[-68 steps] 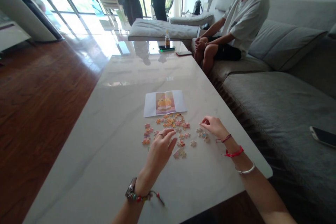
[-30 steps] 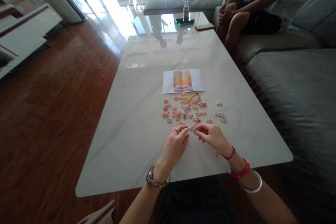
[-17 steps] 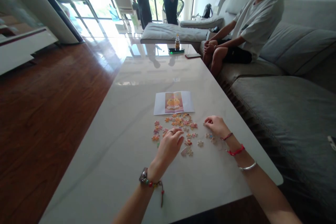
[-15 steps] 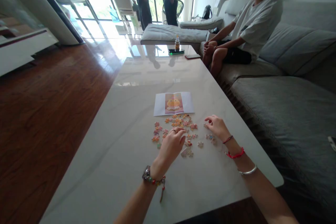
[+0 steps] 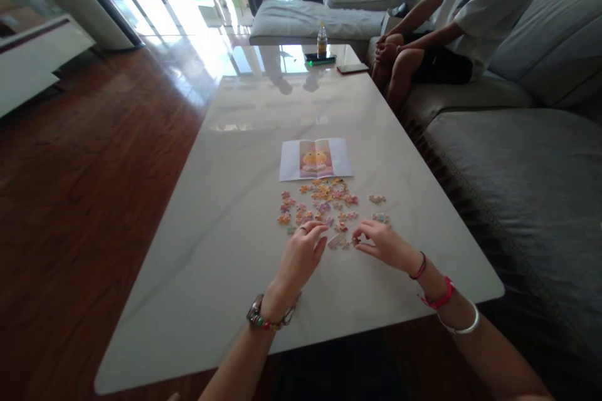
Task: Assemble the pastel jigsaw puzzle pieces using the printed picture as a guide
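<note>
In the head view, a bottle (image 5: 322, 44) stands upright at the far end of the bench (image 5: 197, 250), amber low down; whether drink or label, I cannot tell. Nearer, puzzle pieces (image 5: 324, 193) lie loose on the bench, just below a creased sheet (image 5: 316, 158). The right hand (image 5: 386, 243) pinches a pale piece (image 5: 356, 241) beside a small cluster (image 5: 337, 241); the left hand's (image 5: 301, 254) grip is parted slightly, near that cluster
</note>
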`<state>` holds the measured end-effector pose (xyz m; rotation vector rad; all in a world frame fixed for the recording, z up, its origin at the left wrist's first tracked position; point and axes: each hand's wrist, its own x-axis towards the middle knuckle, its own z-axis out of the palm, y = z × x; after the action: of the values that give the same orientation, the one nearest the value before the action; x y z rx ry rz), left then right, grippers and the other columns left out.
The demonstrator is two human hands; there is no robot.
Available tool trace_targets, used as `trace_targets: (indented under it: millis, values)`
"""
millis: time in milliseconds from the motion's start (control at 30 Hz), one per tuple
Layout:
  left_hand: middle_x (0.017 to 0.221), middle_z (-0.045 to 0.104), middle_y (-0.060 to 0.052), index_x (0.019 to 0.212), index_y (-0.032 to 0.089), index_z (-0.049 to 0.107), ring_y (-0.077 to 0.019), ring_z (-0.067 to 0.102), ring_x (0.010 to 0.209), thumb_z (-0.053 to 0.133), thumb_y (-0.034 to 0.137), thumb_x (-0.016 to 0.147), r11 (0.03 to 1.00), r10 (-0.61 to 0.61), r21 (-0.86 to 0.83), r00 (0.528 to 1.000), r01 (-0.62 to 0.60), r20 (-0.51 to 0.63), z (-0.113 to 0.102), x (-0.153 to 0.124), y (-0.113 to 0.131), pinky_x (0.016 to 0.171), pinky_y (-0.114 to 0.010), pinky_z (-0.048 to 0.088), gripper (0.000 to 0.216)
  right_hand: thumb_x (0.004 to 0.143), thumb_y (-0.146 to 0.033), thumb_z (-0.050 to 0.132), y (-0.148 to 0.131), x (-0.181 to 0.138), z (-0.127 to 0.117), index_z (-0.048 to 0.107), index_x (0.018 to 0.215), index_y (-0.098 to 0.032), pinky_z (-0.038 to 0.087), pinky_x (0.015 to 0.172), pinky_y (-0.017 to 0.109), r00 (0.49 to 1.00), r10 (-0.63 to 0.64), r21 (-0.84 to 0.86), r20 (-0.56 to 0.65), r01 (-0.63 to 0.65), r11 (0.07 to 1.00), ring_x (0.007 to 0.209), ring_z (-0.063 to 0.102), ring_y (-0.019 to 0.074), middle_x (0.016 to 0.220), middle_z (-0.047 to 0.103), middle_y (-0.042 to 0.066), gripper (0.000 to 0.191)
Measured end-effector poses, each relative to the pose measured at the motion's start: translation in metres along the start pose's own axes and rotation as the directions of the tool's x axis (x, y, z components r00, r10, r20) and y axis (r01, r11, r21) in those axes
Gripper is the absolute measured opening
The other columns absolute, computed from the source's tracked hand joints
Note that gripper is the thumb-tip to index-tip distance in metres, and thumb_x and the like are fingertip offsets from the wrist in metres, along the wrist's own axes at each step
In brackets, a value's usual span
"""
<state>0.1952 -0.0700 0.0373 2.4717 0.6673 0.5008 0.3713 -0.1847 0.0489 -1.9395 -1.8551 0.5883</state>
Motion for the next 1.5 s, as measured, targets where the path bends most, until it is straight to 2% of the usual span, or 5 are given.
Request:
trace_targets:
  millis: [367, 1067, 1200, 1333, 1500]
  values:
    - [0.108, 0.056, -0.002, 0.109, 0.023, 0.050, -0.0152, 0.048, 0.095, 0.044, 0.013, 0.079, 0.993, 0.037, 0.110, 0.995, -0.046, 0.088, 0.003, -0.039, 0.017, 0.082, -0.029, 0.047, 0.032, 0.079, -0.015, 0.049, -0.019, 0.013, 0.026, 0.061, 0.078, -0.016, 0.045, 0.078, 0.030, 0.969, -0.237, 0.024, -0.063, 0.239, 0.971, 0.086, 0.054, 0.0160, 0.084, 0.060, 0.006, 0.012]
    - [0.111, 0.054, -0.003, 0.112, 0.022, 0.048, -0.0166, 0.047, 0.096, 0.039, 0.014, 0.082, 0.983, 0.106, 0.133, 0.982, -0.127, 0.158, 0.002, -0.037, 0.011, 0.082, -0.031, 0.046, 0.032, 0.072, -0.014, 0.056, -0.021, 0.004, 0.028, 0.056, 0.090, -0.017, 0.045, 0.076, 0.027, 0.979, -0.201, 0.157, -0.032, 0.203, 0.966, 0.086, 0.054, 0.0145, 0.091, 0.057, 0.006, 0.018]
    - [0.106, 0.056, -0.004, 0.103, 0.022, 0.052, -0.0153, 0.050, 0.094, 0.040, 0.015, 0.082, 0.989, 0.106, 0.090, 0.988, -0.117, 0.112, 0.000, -0.033, 0.007, 0.081, -0.030, 0.047, 0.026, 0.071, -0.015, 0.058, -0.006, -0.001, 0.014, 0.056, 0.086, -0.017, 0.047, 0.071, 0.028, 0.992, -0.040, 0.091, -0.121, 0.051, 0.995, 0.077, 0.055, 0.0146, 0.080, 0.056, 0.003, 0.015]
    - [0.102, 0.056, -0.005, 0.098, 0.021, 0.054, -0.0149, 0.053, 0.092, 0.040, 0.017, 0.081, 0.995, 0.049, 0.091, 0.999, -0.051, 0.016, -0.006, -0.028, -0.001, 0.081, -0.030, 0.047, 0.022, 0.069, -0.015, 0.060, 0.014, 0.000, -0.002, 0.056, 0.084, -0.017, 0.048, 0.065, 0.029, 0.976, 0.115, 0.040, -0.185, -0.110, 0.993, 0.066, 0.055, 0.0135, 0.075, 0.055, 0.002, 0.016]
    - [0.094, 0.055, -0.004, 0.096, 0.020, 0.054, -0.0138, 0.055, 0.080, 0.044, 0.017, 0.079, 0.971, -0.170, 0.162, 0.985, 0.174, -0.041, -0.011, -0.021, -0.013, 0.073, -0.026, 0.047, 0.020, 0.077, -0.017, 0.053, 0.003, 0.017, -0.002, 0.058, 0.083, -0.018, 0.047, 0.064, 0.025, 0.976, 0.070, 0.070, -0.208, -0.056, 0.996, 0.064, 0.055, 0.0109, 0.079, 0.055, 0.002, 0.008]
